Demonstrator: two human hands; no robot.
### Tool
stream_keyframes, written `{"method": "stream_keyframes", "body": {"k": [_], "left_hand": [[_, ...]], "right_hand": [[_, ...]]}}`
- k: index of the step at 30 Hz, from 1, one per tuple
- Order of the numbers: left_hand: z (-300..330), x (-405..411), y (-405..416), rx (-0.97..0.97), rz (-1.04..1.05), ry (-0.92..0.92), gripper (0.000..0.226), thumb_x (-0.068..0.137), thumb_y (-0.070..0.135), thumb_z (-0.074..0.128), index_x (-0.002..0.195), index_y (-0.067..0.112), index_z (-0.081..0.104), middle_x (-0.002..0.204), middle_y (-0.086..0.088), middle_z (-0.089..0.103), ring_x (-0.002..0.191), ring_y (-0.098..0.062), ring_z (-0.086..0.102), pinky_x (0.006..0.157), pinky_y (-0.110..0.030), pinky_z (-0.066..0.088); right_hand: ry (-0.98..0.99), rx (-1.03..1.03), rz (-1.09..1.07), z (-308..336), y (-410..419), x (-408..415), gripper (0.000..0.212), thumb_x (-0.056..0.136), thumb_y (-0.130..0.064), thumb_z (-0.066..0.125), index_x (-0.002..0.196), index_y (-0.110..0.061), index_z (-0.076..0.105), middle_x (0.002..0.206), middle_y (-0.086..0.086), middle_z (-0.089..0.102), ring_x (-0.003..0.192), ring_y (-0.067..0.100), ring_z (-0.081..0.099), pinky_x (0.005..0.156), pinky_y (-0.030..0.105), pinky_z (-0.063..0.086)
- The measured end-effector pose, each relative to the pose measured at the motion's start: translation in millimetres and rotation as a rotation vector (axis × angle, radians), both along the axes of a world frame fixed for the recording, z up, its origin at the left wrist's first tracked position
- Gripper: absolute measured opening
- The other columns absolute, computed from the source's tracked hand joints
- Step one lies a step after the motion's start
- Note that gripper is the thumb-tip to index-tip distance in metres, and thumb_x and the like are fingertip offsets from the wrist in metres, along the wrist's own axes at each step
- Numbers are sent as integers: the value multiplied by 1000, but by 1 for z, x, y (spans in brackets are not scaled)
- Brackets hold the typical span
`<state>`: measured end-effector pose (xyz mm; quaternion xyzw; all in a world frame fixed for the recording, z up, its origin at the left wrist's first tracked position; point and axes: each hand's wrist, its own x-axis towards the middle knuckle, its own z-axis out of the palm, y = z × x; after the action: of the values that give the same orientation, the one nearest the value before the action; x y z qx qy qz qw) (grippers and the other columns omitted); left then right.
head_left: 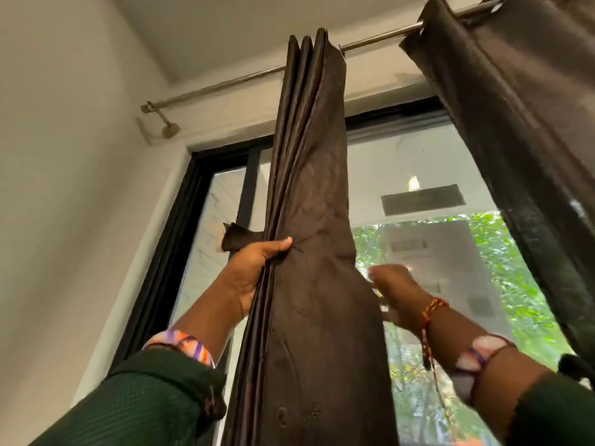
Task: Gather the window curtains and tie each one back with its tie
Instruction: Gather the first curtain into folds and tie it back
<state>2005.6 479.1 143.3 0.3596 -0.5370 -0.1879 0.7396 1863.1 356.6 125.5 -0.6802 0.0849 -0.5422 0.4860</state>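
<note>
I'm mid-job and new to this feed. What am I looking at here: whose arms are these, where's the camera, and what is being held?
This is one picture from a camera worn on a person's head, tilted up at a window. No robot: both arms are the person's own. The left hand grips the gathered brown curtain, bunched into folds and hanging from the rod. The right hand reaches behind the curtain's right edge; it is blurred, so its grip is unclear. A second curtain hangs at the right, ungathered. A brown strip, possibly the tie, sticks out left of the gathered curtain.
</note>
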Motion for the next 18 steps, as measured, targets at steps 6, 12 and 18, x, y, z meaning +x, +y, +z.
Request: {"method": "stream_keyframes", "body": {"k": [6, 12, 18], "left_hand": [[-2, -9, -4, -101, -55, 7, 37, 89, 15, 49, 69, -4, 73, 70, -16, 72, 59, -24, 70, 60, -38, 57], [-5, -4, 4, -88, 181, -95, 30, 90, 26, 52, 90, 0, 66, 75, -13, 73, 64, -22, 70, 62, -30, 59], [-5, 12, -25, -277, 1265, -689, 51, 93, 51, 34, 128, 17, 51, 113, -7, 60, 106, -25, 56, 87, -36, 45]], "right_hand": [[47, -37, 424, -2, 7, -4, 40, 100, -9, 26, 121, 16, 49, 63, 1, 52, 48, 15, 45, 33, 16, 39], [186, -163, 534, 11, -2, -1, 67, 97, -11, 35, 36, -5, 60, 37, 2, 57, 30, 8, 54, 33, 15, 44], [437, -405, 16, 32, -12, -32, 9, 86, 3, 57, 90, 0, 65, 75, 9, 64, 59, 13, 59, 50, 25, 56]]}}
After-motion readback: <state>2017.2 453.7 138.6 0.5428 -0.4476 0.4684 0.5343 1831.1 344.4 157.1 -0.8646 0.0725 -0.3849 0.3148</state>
